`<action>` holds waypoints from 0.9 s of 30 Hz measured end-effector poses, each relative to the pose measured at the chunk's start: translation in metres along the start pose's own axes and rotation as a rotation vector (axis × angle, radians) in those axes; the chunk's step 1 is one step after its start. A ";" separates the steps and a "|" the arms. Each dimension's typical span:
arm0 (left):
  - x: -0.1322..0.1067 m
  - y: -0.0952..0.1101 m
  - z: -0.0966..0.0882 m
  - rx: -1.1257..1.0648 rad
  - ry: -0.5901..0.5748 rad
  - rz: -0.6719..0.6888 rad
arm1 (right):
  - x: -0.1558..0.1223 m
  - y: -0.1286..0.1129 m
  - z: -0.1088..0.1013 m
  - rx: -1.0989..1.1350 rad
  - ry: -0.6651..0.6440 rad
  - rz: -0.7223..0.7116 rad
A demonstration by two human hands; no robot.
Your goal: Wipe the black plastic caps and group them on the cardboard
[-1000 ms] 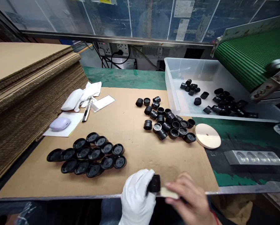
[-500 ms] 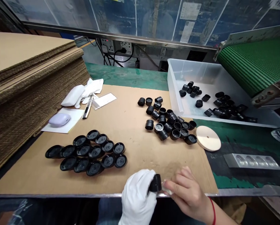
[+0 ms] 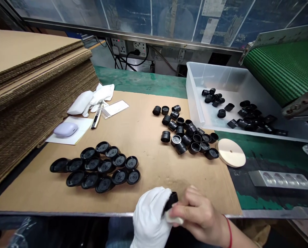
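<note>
My left hand [image 3: 151, 217], in a white glove, is closed round a small black cap [image 3: 171, 200] at the near edge of the cardboard sheet [image 3: 143, 137]. My bare right hand [image 3: 201, 217] presses a pale pad [image 3: 174, 219] against that cap, fingers curled round it. On the sheet, left of centre, lies a neat cluster of several flat black lids [image 3: 99, 167]. A loose heap of several small black caps [image 3: 187, 134] lies right of centre.
A tall stack of corrugated cardboard [image 3: 27, 93] fills the left. A clear plastic bin [image 3: 195, 103] with more black caps sits at the right, below a green conveyor [image 3: 280, 65]. A round wooden disc [image 3: 231, 152], a metal mould [image 3: 281, 179], a white glove [image 3: 92, 100] and a lilac case [image 3: 65, 129] lie about.
My right hand has closed in on the cap with the pale pad, now pressing it against the cap. The view has shifted slightly; my left hand stays put.
</note>
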State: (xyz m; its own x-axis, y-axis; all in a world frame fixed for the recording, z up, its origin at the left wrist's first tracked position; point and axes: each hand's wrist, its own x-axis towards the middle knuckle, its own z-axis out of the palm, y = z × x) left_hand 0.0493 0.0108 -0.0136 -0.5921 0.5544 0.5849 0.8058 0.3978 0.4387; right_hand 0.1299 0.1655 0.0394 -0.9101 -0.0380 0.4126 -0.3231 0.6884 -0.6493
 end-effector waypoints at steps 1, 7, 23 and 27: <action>0.003 0.002 -0.002 0.027 0.009 0.035 | -0.003 0.002 -0.003 0.006 0.004 0.028; 0.012 0.003 -0.006 0.089 -0.013 0.093 | 0.004 -0.002 0.003 0.041 -0.001 -0.017; 0.018 0.010 -0.006 0.049 0.010 0.013 | -0.019 0.012 -0.026 0.009 0.021 0.126; 0.015 0.007 -0.004 0.074 -0.018 0.058 | -0.008 -0.003 -0.015 0.024 -0.050 0.119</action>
State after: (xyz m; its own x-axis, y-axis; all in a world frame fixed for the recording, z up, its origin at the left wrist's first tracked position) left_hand 0.0467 0.0191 0.0007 -0.5450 0.5904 0.5953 0.8375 0.4175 0.3527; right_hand 0.1423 0.1749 0.0471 -0.9540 0.0064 0.2997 -0.2177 0.6726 -0.7072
